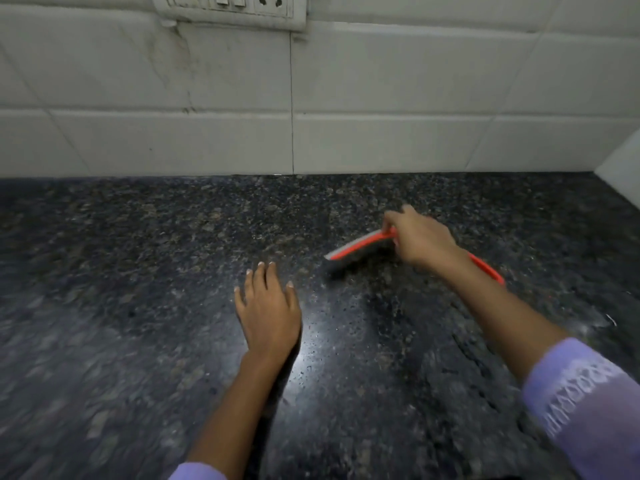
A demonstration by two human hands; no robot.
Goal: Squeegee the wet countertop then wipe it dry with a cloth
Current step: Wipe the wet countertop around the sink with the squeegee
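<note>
While my right hand [420,239] grips the squeegee [363,249], fingers curled round the top of it near where the handle meets the head, my left hand [268,308] lies flat on the countertop [138,271] with fingers straight and slightly spread, holding nothing. The squeegee's orange and grey head sticks out to the left of my right hand, its dark blade edge down at the stone, though blur keeps me from telling whether it fully touches. The orange handle runs out behind my right wrist, toward the right. My left hand sits nearer to me than the squeegee head and a little to its left, apart from it. Between my two hands the dark speckled stone shines with a bright glare. Beyond my right hand stands the white tiled wall [381,98], with a switch plate [228,10] high up. Lilac sleeves [581,403] cover both forearms partway.
</note>
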